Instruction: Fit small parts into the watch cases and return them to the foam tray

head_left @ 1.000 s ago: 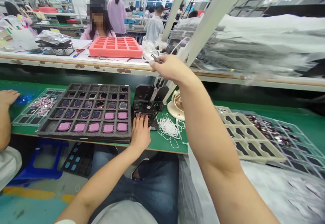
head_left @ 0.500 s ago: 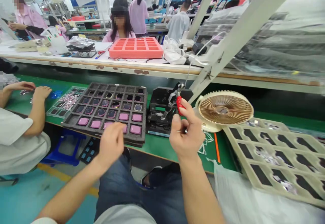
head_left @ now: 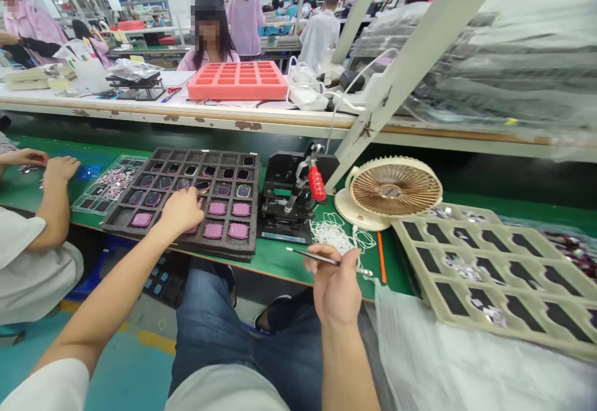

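My left hand (head_left: 183,212) reaches over the dark foam tray (head_left: 254,212), its fingers curled down into a cell in the middle; what they pinch, if anything, is hidden. Pink watch cases (head_left: 217,208) lie in the near rows, and dark-faced watches (head_left: 152,198) fill several cells farther back. Palm up, my right hand (head_left: 336,286) grips a slim dark tool (head_left: 321,257) with pale ends between thumb and fingers, above the bench's front edge. Left of and beyond that hand stands a black toggle-clamp press (head_left: 284,203) with a red handle (head_left: 316,183).
A cream fan (head_left: 394,190) stands right of the press, beside coiled white cable (head_left: 333,232) and an orange stick (head_left: 382,257). A beige compartment tray (head_left: 436,280) holds small parts at right. A co-worker's hands (head_left: 63,168) are at far left. A coral tray (head_left: 237,91) sits on the shelf.
My left hand has moved left and farther over the foam tray. My right hand has dropped away from the red clamp handle and turned palm up, showing the slim tool. The view has shifted slightly.
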`<state>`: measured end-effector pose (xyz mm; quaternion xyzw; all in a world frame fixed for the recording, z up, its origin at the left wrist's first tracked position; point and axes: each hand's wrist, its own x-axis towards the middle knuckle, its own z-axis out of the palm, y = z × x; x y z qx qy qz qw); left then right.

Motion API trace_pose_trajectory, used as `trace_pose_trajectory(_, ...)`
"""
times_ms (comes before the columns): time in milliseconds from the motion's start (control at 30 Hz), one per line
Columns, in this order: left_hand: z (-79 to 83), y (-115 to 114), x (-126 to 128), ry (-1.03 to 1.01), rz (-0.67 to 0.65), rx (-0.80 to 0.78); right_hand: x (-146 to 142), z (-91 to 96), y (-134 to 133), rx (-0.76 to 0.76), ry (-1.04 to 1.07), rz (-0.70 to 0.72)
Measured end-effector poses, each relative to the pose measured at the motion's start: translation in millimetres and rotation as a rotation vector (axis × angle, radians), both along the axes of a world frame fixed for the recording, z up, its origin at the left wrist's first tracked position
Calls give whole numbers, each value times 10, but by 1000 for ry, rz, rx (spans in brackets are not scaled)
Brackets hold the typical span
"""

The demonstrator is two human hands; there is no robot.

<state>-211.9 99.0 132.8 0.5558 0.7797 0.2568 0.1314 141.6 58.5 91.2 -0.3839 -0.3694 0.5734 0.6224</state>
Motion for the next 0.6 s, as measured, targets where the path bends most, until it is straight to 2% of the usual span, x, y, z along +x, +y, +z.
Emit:
trace_pose_trajectory(100, 57, -63, -199, -244, -36, 64, 79, -201, -150, -125, 21, 96)
trace_pose_trajectory(167, 98, -150, -264, -388, -64, 116, 69, -257, -241, -141, 40, 68)
trace_pose_trajectory(233, 127, -259, -209, -582, -90, 178, 13, -262, -304, -111, 65, 28)
trace_pose_trajectory(367, 140, -500, 242, -1370, -73, 262, -146, -212, -346, -3, 98, 55)
trace_pose_trajectory(433, 129, -618, 536, -1608, -58, 201, -199, -209, -345, 45, 72, 81)
trace_pose_trajectory(500, 104, -724, 801, -1645, -56, 149, -214, -236, -350, 75, 28, 97)
trace_pose_trajectory(600, 41, -846, 1093, -1543, -88, 141, -180, -282, -386, 90, -48, 98)
